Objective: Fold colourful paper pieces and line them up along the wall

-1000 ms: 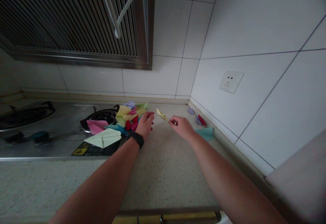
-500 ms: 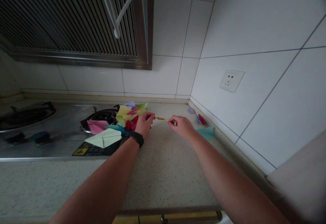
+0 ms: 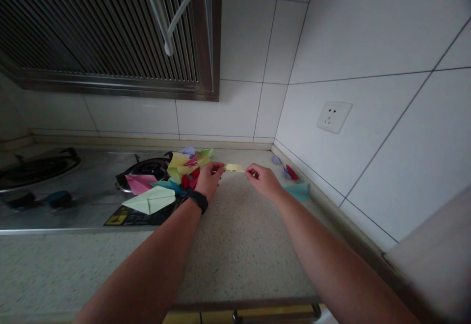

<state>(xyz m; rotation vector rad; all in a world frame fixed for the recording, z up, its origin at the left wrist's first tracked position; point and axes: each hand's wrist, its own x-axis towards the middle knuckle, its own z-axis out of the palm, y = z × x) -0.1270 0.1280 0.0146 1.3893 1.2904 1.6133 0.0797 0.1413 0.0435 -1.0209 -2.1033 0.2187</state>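
A small pale yellow folded paper [image 3: 234, 168] stretches between my two hands, just above the counter. My left hand [image 3: 209, 179], with a black band on the wrist, pinches its left end. My right hand [image 3: 262, 176] grips the right end between thumb and fingertips. Close by my left hand lies a heap of coloured folded papers: yellow [image 3: 178, 160], red [image 3: 188, 180], blue [image 3: 170, 185], pink [image 3: 140, 183] and a pale green paper plane [image 3: 150, 200]. A flat teal paper sheet [image 3: 299, 191] lies partly behind my right forearm.
The heap rests partly over the right burner [image 3: 147, 167] of a gas stove [image 3: 91, 196]. Small purple [image 3: 275, 159] and red [image 3: 292, 172] folded papers lie by the right wall. A range hood [image 3: 110, 91] hangs above the stove. A socket [image 3: 334, 117] is on the right wall.
The yellow paper between my hands has turned from a thin, darker edge to a broader, paler face. My right hand has shifted slightly to the right.
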